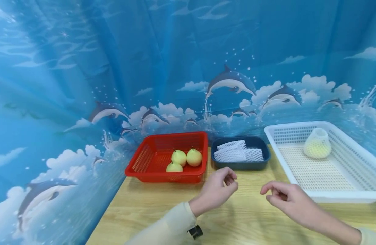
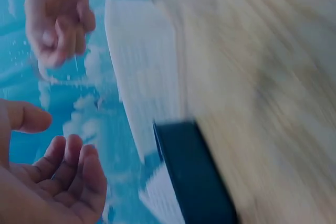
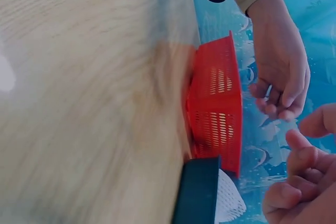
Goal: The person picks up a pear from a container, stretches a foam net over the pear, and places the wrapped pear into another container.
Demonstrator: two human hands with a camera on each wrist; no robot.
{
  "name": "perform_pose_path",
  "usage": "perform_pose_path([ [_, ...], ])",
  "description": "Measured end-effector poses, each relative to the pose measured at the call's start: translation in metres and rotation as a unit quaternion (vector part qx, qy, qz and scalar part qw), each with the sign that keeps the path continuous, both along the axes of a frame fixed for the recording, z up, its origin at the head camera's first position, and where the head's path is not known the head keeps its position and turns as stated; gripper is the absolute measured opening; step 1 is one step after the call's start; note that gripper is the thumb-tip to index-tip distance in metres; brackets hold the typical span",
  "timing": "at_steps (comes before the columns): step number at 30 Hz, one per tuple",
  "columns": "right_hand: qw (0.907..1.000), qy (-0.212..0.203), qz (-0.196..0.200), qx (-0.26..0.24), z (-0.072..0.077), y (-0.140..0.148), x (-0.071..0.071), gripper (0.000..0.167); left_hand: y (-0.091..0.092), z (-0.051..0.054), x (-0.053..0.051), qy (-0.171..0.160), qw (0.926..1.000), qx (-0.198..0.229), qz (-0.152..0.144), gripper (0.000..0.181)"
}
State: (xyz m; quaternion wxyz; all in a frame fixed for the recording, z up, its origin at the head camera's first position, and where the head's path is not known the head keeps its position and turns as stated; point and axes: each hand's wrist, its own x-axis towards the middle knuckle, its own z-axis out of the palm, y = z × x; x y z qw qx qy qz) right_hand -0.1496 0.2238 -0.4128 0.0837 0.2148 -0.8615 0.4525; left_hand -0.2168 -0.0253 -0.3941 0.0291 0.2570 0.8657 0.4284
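Loosely bent fingers holding nothing, a left hand (image 1: pixel 216 190) and right hand (image 1: pixel 293 202) hover nearside of white foam-net sleeves (image 1: pixel 237 154) in a dark-blue plastic tray (image 1: pixel 241 166); round yellow-green pears (image 1: pixel 194 158) sit left in a red plastic basket (image 1: pixel 172 177). The sleeves likely reward a light pinch.

Bright head view, soft shadows on table (image 1: pixel 139 204), dimmer, blurrier wrist views, glare in the right one

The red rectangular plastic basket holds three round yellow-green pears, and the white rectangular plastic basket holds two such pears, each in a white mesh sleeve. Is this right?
One number is wrong: the white basket holds only one sleeved pear, as the head view shows. The red basket does hold three yellow-green pears.
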Motion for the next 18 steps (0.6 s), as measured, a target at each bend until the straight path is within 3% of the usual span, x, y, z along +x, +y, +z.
perform_pose_path([
  [3,0.9994,-0.01,0.034,0.001,-0.009,-0.001,-0.001,0.018,-0.025,0.001,-0.005,0.062,0.9973,-0.018,0.036,0.009],
  [6,0.9986,0.0,0.053,0.006,-0.015,-0.004,0.0,0.024,-0.05,0.001,-0.012,0.103,0.9912,-0.019,0.08,0.009],
  [13,0.9974,0.005,0.07,0.013,-0.022,-0.007,-0.001,0.026,-0.107,0.008,-0.031,0.123,0.9782,-0.021,0.166,0.01],
  [18,0.9962,-0.004,0.085,0.017,-0.024,-0.009,-0.002,0.026,-0.15,0.011,-0.044,0.129,0.965,-0.035,0.226,0.011],
])
